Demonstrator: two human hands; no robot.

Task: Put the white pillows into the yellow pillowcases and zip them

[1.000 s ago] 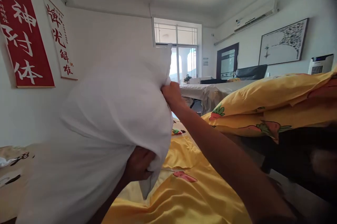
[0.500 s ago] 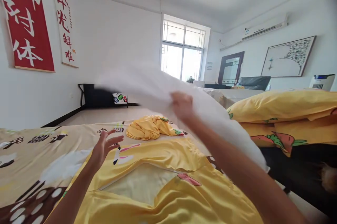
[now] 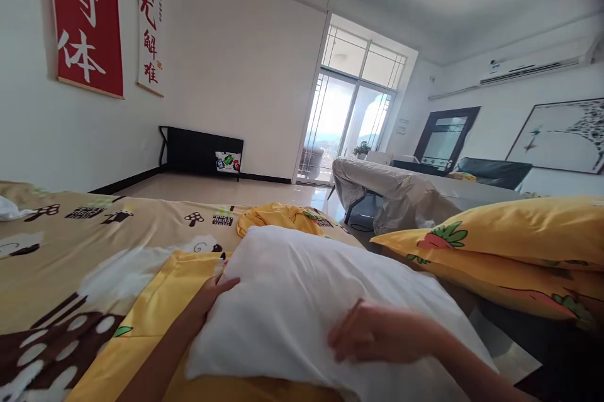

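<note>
A plump white pillow [image 3: 302, 307] lies on a yellow cloth cover [image 3: 160, 301] spread over the bed. At the pillow's left edge is my left hand [image 3: 214, 295], its thumb over the top and its other fingers mostly hidden along the side. My right hand [image 3: 372, 333] is over the right part of the pillow, its fingers bent and smeared by motion; whether it grips the fabric cannot be made out. Beyond the pillow sits a crumpled yellow cloth [image 3: 283, 216].
Yellow carrot-print pillows [image 3: 514, 238] are stacked at the right. The patterned beige sheet [image 3: 155, 226] stretches left. Farther back stand a plastic-draped table [image 3: 391, 182], a low black panel [image 3: 198, 147] by the wall, and a glass door [image 3: 344, 112].
The white pillow has come down from the air onto the yellow cover. My right hand has lowered with it, and my left hand has moved to its edge. The view has tilted.
</note>
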